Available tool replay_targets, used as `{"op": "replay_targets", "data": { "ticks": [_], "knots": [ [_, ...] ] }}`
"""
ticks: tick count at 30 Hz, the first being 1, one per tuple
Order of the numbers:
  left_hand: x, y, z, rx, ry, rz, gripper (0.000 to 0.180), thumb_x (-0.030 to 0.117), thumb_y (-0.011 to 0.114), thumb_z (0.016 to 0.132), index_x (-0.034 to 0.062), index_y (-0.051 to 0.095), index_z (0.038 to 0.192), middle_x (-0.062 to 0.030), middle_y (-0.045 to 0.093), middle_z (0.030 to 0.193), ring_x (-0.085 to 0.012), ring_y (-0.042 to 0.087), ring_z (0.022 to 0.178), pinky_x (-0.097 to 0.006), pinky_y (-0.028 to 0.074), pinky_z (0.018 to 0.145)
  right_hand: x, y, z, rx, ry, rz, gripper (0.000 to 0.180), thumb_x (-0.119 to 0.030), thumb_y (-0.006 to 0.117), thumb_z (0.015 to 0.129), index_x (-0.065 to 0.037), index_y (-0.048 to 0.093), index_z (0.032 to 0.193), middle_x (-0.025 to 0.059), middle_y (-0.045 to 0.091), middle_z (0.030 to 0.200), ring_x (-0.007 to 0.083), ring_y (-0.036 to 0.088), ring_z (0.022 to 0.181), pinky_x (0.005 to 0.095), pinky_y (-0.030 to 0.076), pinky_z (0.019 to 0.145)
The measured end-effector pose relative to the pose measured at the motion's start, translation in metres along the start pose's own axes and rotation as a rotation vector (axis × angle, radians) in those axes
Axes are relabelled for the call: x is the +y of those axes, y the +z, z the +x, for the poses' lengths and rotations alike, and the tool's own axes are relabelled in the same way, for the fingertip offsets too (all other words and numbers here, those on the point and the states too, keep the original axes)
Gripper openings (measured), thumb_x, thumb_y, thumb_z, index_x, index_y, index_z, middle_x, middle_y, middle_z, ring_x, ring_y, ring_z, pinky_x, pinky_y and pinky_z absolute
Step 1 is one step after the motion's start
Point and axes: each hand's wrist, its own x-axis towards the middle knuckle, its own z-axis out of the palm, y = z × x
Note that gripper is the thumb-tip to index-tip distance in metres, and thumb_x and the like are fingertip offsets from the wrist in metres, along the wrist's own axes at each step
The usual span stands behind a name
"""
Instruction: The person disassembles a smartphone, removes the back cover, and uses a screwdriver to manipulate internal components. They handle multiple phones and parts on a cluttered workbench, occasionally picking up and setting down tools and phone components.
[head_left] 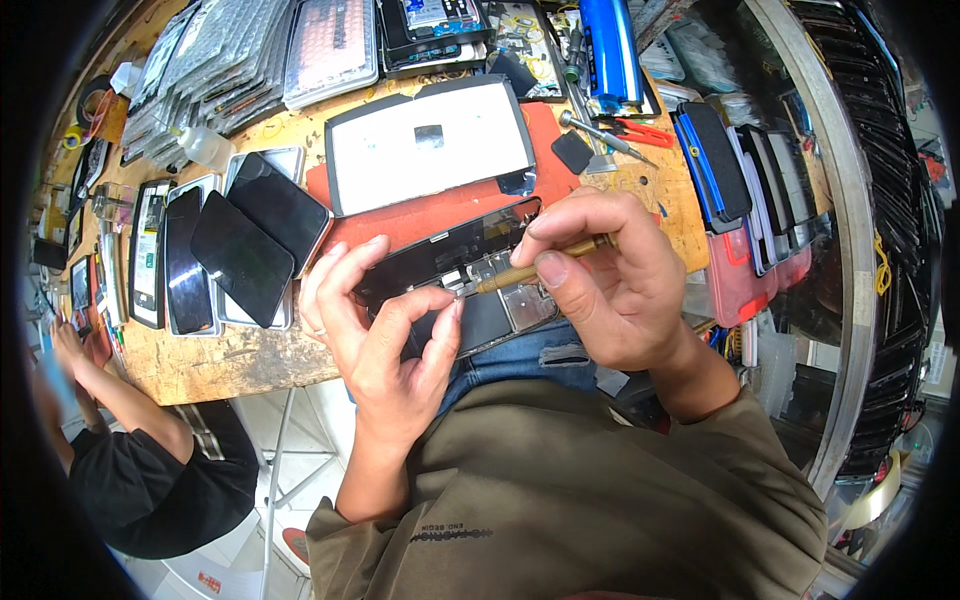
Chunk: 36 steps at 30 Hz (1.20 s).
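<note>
An opened smartphone point(486, 328) lies at the bench edge before me, its battery and metal-covered inner parts exposed. Its dark screen panel point(405, 262) is tilted up along the far side. In my right hand point(622, 285) is a slim brass-coloured hand tool point(520, 273), pinched between thumb and fingers, slanting down to the left over the phone. My left hand point(375, 335) has thumb and index finger pinched together by the tool's tip; what sits between them is too small to name. The other left fingers are raised over the screen panel.
Behind the phone, a white-faced panel point(430, 145) rests on a red mat point(400, 232). Several dark phones point(242, 258) are piled at left, below bubble-wrapped packets point(225, 70). A screwdriver point(610, 135) and red-handled pliers point(643, 132) lie right. Another person point(150, 470) sits at far left.
</note>
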Motion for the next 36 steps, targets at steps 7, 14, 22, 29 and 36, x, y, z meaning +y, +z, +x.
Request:
{"op": "replay_targets", "data": {
  "ticks": [7, 14, 22, 29, 36],
  "knots": [
    [-0.0004, -0.0006, -0.0001, -0.001, 0.005, 0.0, 0.021, 0.012, 0.092, 0.074, 0.0163, 0.082, 0.093, -0.0153, 0.062, 0.142, -0.0432, 0.046, 0.139, -0.055, 0.032, 0.12, -0.0023, 0.0001, 0.0007, -0.002, -0.015, -0.04, 0.021, 0.005, 0.07, 0.101, 0.006, 0.066, 0.122, 0.0158, 0.072, 0.107, 0.0203, 0.077, 0.094, 0.032, 0.062, 0.082],
    [-0.0008, -0.0016, 0.0005, -0.005, 0.021, 0.003, 0.022, 0.013, 0.092, 0.075, 0.0165, 0.083, 0.094, -0.0156, 0.062, 0.141, -0.0436, 0.047, 0.139, -0.055, 0.033, 0.12, -0.003, 0.0014, 0.0006, 0.011, -0.029, -0.047, 0.021, 0.005, 0.071, 0.1, 0.006, 0.066, 0.121, 0.016, 0.073, 0.106, 0.0212, 0.077, 0.093, 0.0321, 0.062, 0.082],
    [-0.0009, 0.0, 0.0006, 0.005, 0.021, -0.006, 0.021, 0.012, 0.092, 0.074, 0.016, 0.083, 0.094, -0.0163, 0.062, 0.142, -0.0433, 0.047, 0.139, -0.055, 0.033, 0.12, -0.0059, 0.0001, 0.0006, -0.015, -0.012, -0.052, 0.022, 0.006, 0.068, 0.101, 0.006, 0.063, 0.123, 0.0161, 0.071, 0.106, 0.0207, 0.075, 0.095, 0.0321, 0.061, 0.083],
    [-0.0017, -0.0003, 0.0005, 0.005, 0.021, -0.007, 0.021, 0.012, 0.091, 0.073, 0.0155, 0.083, 0.093, -0.0168, 0.062, 0.141, -0.0424, 0.048, 0.139, -0.054, 0.032, 0.119, -0.0078, -0.0024, 0.0003, -0.078, 0.004, -0.085, 0.025, 0.01, 0.063, 0.102, 0.005, 0.058, 0.126, 0.0168, 0.069, 0.109, 0.02, 0.07, 0.099, 0.0319, 0.059, 0.088],
    [-0.0012, -0.0001, 0.0019, 0.0, 0.031, 0.002, 0.027, 0.015, 0.092, 0.073, 0.0146, 0.081, 0.098, -0.0168, 0.061, 0.143, -0.0421, 0.049, 0.14, -0.055, 0.031, 0.121, -0.0088, -0.0009, 0.0013, -0.082, 0.011, -0.09, 0.024, 0.01, 0.063, 0.101, 0.005, 0.059, 0.125, 0.0168, 0.069, 0.109, 0.0206, 0.069, 0.1, 0.0326, 0.059, 0.088]
  ]
}}
